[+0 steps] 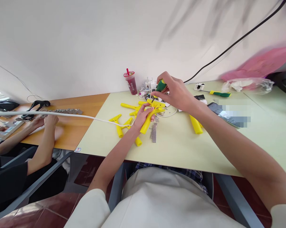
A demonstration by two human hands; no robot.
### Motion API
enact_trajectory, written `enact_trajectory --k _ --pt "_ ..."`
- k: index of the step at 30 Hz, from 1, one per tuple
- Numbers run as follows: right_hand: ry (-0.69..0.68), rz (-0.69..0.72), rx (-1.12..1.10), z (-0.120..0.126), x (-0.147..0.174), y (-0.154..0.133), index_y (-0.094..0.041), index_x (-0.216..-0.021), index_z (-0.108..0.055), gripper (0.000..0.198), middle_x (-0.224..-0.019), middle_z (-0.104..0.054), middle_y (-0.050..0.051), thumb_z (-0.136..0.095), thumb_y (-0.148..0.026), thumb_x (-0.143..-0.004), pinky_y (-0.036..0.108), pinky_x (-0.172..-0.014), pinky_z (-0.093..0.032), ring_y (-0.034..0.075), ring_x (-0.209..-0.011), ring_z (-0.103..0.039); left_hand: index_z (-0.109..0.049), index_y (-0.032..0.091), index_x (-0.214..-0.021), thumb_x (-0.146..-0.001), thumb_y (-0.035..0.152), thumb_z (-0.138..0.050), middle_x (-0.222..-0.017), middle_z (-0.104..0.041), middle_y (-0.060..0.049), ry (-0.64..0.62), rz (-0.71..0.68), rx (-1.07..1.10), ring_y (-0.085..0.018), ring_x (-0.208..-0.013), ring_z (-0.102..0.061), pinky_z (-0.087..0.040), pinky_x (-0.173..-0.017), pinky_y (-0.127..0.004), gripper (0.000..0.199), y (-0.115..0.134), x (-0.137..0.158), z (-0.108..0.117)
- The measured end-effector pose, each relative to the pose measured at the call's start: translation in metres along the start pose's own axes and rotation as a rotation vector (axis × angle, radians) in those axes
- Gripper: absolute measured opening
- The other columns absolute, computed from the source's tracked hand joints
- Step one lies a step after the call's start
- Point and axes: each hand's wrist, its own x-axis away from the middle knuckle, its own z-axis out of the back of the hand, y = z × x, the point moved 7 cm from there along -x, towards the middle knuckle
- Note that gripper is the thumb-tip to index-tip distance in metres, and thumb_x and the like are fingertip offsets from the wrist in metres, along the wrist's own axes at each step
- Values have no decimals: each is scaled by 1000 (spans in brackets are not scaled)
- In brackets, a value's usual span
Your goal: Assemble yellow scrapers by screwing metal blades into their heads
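Observation:
My left hand (141, 116) is closed around a yellow T-shaped scraper (146, 124), its handle slanting down towards me. Above it, my right hand (175, 91) grips the green handle of a screwdriver (161, 85), its shaft pointing down at the scraper's head. Whether the tip sits in a screw is too small to tell. Several more yellow scrapers (118, 126) lie to the left of my left hand, some partly behind it. Flat metal blades (154, 133) rest on the table just below the held scraper. Another yellow handle (195, 124) lies under my right forearm.
A cup of red drink (131, 83) stands by the wall, beside a white plug (147, 84) and small parts. A second screwdriver (220, 93), a phone (225, 114) and plastic bags (248, 84) lie to the right. A white cable crosses the left side, where a co-worker's hands (50, 120) work.

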Motion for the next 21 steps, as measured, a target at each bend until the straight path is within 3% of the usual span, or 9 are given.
enact_trajectory --k 4,11,21 --pt "62 -27 5 -5 0 1 -28 -133 -61 46 -103 -70 5 -74 -61 -104 40 -74 -59 24 -80 -68 -53 27 -114 -82 30 -95 -97 -74 3 31 -51 -7 -6 -56 -58 -45 -56 -24 53 5 3 0" --pt "153 -112 -17 -11 2 10 -28 -131 -60 55 -92 -65 2 -78 -69 -100 41 -74 -60 24 -77 -67 -50 29 -115 -83 41 -97 -83 -68 7 82 -149 -100 -10 -56 -61 -48 -58 -26 58 9 3 5" --pt "205 -158 -100 -14 4 13 -30 -126 -60 51 -90 -66 0 -80 -68 -99 43 -74 -64 24 -79 -69 -50 30 -115 -87 47 -96 -87 -69 6 154 -300 -160 -11 -56 -63 -50 -57 -26 57 20 4 11"
